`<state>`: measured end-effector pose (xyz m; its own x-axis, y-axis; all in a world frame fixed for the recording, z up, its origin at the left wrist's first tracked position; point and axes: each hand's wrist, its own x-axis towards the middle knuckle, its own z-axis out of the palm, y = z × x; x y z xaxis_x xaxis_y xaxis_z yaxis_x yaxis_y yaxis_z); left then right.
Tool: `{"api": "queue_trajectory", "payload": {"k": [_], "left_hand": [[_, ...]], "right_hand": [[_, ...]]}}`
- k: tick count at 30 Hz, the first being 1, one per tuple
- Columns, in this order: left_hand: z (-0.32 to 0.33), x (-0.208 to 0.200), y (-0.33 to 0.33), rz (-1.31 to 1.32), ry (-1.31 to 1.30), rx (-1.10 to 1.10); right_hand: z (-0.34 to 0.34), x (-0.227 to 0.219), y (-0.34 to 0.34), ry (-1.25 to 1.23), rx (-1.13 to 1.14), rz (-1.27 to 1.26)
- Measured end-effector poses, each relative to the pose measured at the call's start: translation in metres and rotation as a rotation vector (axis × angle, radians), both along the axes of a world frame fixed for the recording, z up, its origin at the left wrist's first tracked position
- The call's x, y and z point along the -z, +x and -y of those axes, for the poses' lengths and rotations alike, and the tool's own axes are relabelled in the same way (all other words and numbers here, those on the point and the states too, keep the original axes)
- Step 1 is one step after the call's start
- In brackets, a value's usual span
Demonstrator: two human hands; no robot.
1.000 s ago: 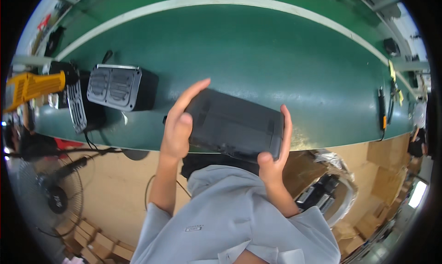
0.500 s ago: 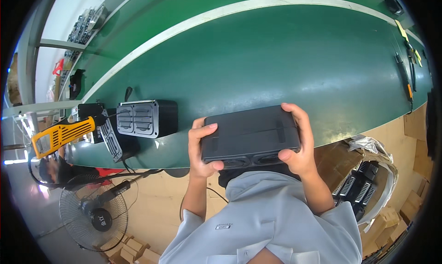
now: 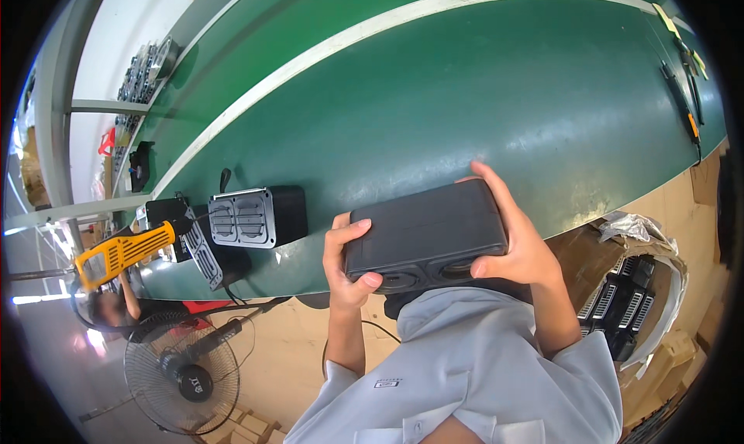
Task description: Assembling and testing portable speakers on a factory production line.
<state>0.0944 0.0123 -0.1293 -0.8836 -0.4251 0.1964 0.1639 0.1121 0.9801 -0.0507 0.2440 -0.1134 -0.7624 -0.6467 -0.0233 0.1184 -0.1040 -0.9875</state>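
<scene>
Both my hands hold a black box-shaped speaker (image 3: 426, 227) at the near edge of the green bench. Two round openings show on its side toward me. My left hand (image 3: 346, 262) grips its left end, fingers on the top and thumb at the lower front corner. At the right end is my right hand (image 3: 515, 239), its thumb on the lower front corner and the index finger stretched past the far corner. Left of my hands stands another black speaker housing (image 3: 263, 215) with a grey ribbed front; a similar grey-fronted unit (image 3: 208, 250) leans beside it.
A yellow slotted-handled tool (image 3: 128, 252) juts in at the left, above a standing fan (image 3: 182, 374). Slim black-and-orange tools (image 3: 682, 103) lie on the bench (image 3: 434, 95) at far right. Below them, a lined carton (image 3: 673, 289) holds black parts. Another person (image 3: 116, 304) shows at far left.
The view has shifted, moving the surroundings slightly. The speaker stays in both hands, its top tilted a little differently. My right index finger has lifted off the far corner.
</scene>
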Motion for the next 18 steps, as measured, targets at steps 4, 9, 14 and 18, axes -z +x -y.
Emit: {"api": "queue_trajectory", "payload": {"k": [4,9,14,18], "left_hand": [[0.004,0.001,-0.002,-0.025,0.001,0.012],[0.01,0.005,-0.004,-0.079,0.033,0.082],[-0.015,0.015,-0.012,-0.088,-0.208,-0.485],[-0.021,0.018,0.002,-0.102,-0.429,-0.499]], "right_hand": [[-0.001,0.005,-0.007,-0.022,-0.088,0.054],[0.003,-0.017,-0.01,0.045,-0.069,-0.008],[0.064,-0.089,-0.086,0.326,0.186,-1.041],[0.148,-0.088,-0.22,0.551,0.414,-1.724]]}}
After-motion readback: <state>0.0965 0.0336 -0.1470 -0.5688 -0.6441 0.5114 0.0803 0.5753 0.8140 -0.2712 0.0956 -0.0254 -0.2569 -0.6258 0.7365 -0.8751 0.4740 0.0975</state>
